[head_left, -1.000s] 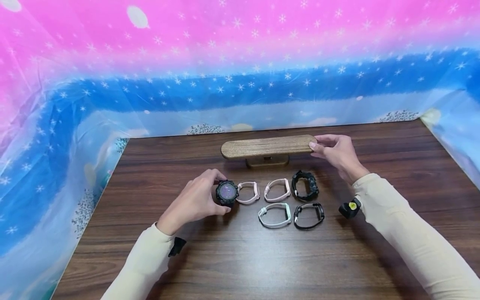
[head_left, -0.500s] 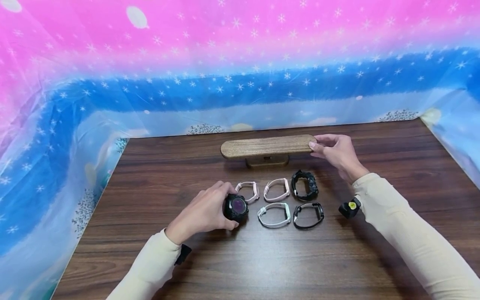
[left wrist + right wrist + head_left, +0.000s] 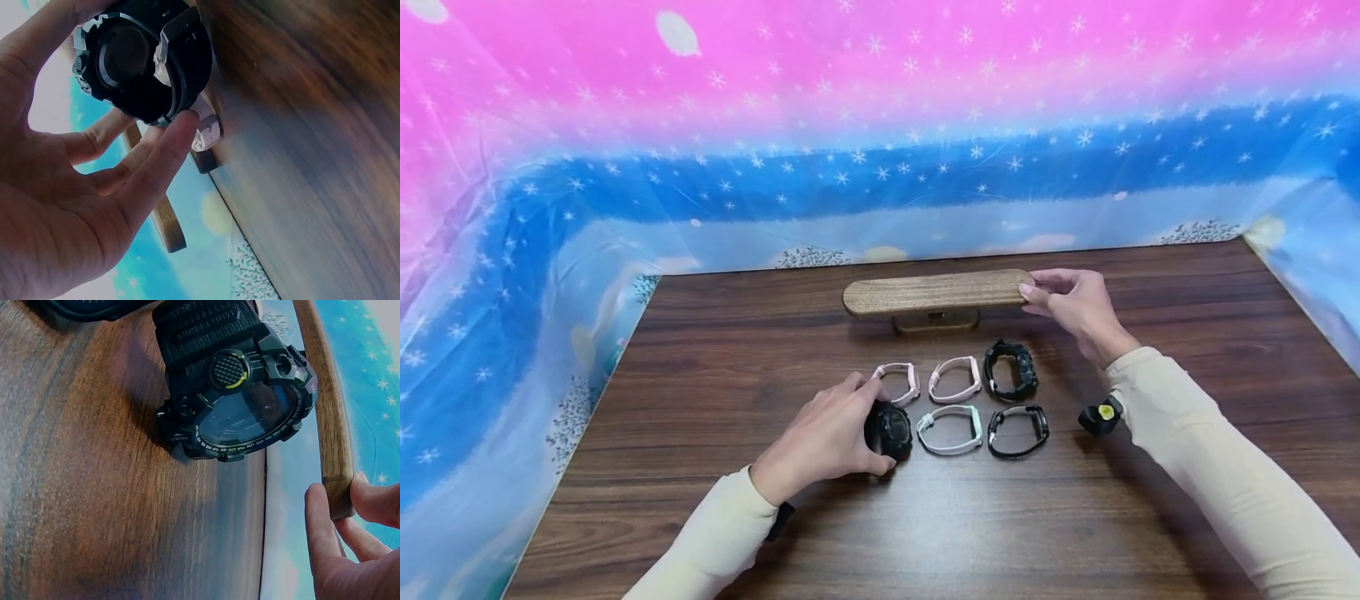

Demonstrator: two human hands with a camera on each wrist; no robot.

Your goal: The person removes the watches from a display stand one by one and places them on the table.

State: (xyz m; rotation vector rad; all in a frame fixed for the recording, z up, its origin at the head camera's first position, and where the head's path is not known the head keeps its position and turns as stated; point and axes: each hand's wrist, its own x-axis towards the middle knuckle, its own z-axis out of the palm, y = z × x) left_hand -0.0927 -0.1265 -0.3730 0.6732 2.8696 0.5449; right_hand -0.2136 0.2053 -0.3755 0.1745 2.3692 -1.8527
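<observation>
My left hand [image 3: 831, 433] grips a round black wristwatch [image 3: 891, 429] at the front left of a group of watches. In the left wrist view, the back of the watch [image 3: 125, 56] and its buckled strap show between thumb and fingers. My right hand [image 3: 1078, 304] pinches the right end of a wooden bar [image 3: 936, 293], which sits on a small wooden base [image 3: 936, 322]. In the right wrist view, thumb and fingers [image 3: 317, 512] lie on either side of the bar's end.
Two pink bands [image 3: 955, 379] and a black digital watch [image 3: 1011, 371] form the back row. In front stand a white band [image 3: 951, 431] and a slim black band [image 3: 1018, 432]. The dark wooden table [image 3: 1000, 525] meets a patterned cloth [image 3: 880, 167] behind.
My left hand has carried the black wristwatch right and toward me, from beside the left pink band to beside the white band. My right hand and the wooden bar have stayed put.
</observation>
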